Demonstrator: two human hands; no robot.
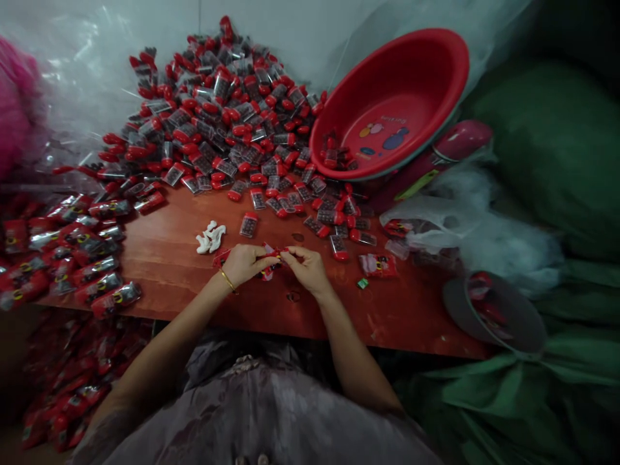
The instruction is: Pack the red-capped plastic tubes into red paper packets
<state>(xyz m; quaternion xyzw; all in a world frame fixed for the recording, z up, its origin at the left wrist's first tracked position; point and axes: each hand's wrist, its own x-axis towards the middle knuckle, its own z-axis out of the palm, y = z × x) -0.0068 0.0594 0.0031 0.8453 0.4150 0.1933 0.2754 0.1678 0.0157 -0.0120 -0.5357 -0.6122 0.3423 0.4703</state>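
Note:
My left hand (242, 266), with a gold bracelet at the wrist, is closed on a red printed plastic packet (267, 274) over the near part of the table. My right hand (307, 268) pinches the packet's right end between thumb and fingertips. The fingers hide much of the packet, so its contents cannot be made out. Just beyond my left hand lie a small white crumpled piece (211, 237) and a clear container with a red cap and dark pieces inside (248, 224). Right of my right hand are a flat red packet (378, 265) and a tiny green packet (362, 283).
A big heap of red-capped clear containers (227, 123) covers the table's (159, 258) back. A red basin (416, 71) leans at back right. Filled red packets (77, 245) pile up on the left, with more below. A grey tub (523, 323) stands near the right edge.

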